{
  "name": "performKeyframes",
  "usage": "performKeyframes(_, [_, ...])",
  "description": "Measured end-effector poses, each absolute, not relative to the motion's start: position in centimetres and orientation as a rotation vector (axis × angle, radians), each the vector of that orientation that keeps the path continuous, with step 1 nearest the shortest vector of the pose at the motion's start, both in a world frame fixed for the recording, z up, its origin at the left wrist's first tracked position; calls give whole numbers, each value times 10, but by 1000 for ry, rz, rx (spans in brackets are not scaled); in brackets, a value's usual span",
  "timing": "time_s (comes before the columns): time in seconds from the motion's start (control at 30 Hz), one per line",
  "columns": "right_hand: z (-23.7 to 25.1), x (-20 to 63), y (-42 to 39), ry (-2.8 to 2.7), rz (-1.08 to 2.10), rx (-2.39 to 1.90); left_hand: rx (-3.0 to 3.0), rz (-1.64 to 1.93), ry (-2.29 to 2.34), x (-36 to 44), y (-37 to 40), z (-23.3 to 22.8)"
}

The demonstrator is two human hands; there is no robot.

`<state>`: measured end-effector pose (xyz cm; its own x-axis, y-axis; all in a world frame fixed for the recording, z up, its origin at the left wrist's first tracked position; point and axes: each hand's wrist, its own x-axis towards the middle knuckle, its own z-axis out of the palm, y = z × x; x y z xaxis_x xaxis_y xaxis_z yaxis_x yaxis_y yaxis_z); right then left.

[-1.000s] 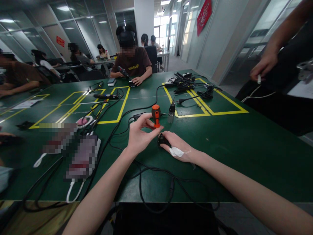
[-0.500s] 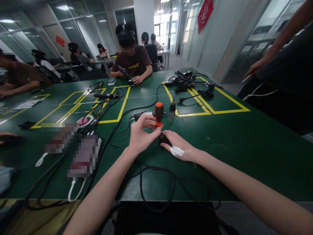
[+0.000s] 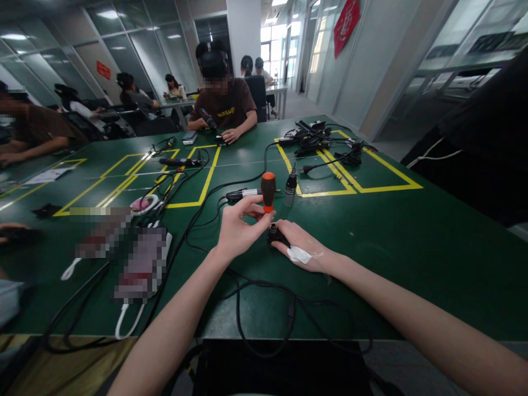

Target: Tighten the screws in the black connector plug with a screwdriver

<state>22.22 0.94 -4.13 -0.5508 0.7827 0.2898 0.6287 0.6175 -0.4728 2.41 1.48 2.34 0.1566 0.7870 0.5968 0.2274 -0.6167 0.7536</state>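
Note:
My left hand [image 3: 238,228] pinches the lower part of an upright screwdriver with an orange and black handle [image 3: 268,190]. Its tip points down into a small black round connector [image 3: 273,233] lying on the green table [image 3: 412,236]. My right hand [image 3: 303,246] rests flat on the table and steadies that connector with its fingers. A white plaster sits on the back of this hand. A black cable [image 3: 264,289] loops across the table just in front of both wrists.
A silver and black plug [image 3: 290,186] stands just behind the screwdriver, with a black pen-like tool [image 3: 243,193] beside it. Tangled cables and adapters [image 3: 317,144] lie farther back. A person in a brown shirt [image 3: 223,104] works opposite. Another person [image 3: 487,143] stands at right.
The screwdriver has shifted slightly right and stands straighter over the connector. The standing person's hand at the upper right has left the picture.

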Motion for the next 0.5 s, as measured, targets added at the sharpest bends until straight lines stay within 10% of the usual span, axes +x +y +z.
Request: performKeyframes(0.5, [-41, 222, 9, -2356, 496, -1115, 1847, 1389, 920, 26, 12, 24])
